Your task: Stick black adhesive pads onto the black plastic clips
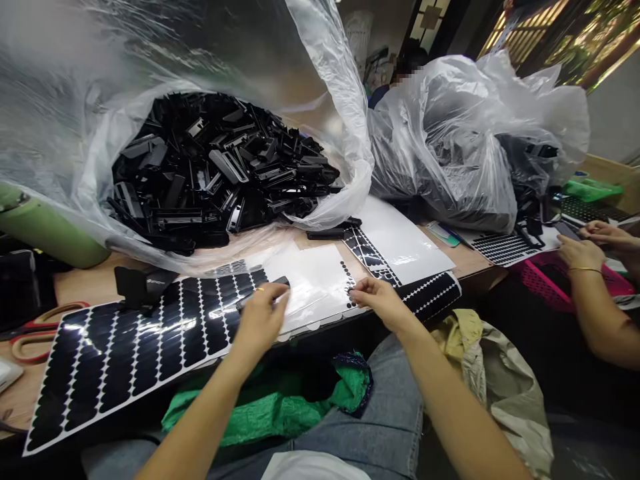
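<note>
My left hand point(263, 317) is closed around a small black plastic part point(281, 283), held low over the sticker sheets. My right hand point(381, 301) pinches at a column of round black stickers point(347, 280) along the right side of a mostly bare white backing sheet point(320, 270); a dark dot shows at its fingertips. Left of my hands lies a larger sheet point(145, 340) with rows of black round stickers. On that sheet's upper edge rests a black plastic piece point(143, 287).
A clear plastic bag point(357, 160) opens towards me, full of black plastic parts point(225, 173). Scissors point(37, 340) and a green bottle point(57, 230) lie left. Another bag point(450, 147) stands right, near a co-worker's hands point(583, 253) and a pink basket point(545, 280). Green sacking point(280, 417) hangs below.
</note>
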The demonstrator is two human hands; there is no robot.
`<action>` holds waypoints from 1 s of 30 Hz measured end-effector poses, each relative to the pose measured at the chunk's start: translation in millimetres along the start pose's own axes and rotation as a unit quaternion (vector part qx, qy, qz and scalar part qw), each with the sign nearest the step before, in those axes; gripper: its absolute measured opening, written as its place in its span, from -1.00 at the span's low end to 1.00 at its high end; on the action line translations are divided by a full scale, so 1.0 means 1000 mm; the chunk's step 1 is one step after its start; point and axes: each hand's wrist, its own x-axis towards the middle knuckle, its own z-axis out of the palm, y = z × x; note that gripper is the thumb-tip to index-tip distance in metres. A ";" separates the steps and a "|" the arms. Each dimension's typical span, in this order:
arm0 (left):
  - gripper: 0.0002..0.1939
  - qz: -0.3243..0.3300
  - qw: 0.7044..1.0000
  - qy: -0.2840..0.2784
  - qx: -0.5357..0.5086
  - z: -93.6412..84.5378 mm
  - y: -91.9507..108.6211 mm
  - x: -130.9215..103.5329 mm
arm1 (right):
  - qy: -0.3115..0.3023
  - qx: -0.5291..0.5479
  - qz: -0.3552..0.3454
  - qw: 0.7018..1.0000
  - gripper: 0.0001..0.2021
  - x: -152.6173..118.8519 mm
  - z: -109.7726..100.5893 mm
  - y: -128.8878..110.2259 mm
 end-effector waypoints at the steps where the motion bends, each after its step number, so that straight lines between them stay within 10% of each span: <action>1: -0.73 0.003 0.997 -0.055 -0.045 0.007 0.012 -0.004 | -0.017 0.043 0.005 0.999 -0.75 -0.007 0.011 -0.005; 6: -0.78 0.000 0.986 -0.107 -0.129 0.027 0.042 -0.015 | -0.061 0.148 0.054 0.986 -0.72 -0.029 0.050 -0.023; 16: -0.84 -0.008 0.982 -0.126 -0.140 0.023 0.023 -0.021 | -0.111 0.188 0.087 0.972 -0.71 -0.038 0.058 -0.019; 30: -0.85 0.062 0.974 -0.186 -0.111 0.015 0.016 -0.028 | -0.271 -0.091 -0.012 0.958 -0.77 -0.037 0.046 -0.027</action>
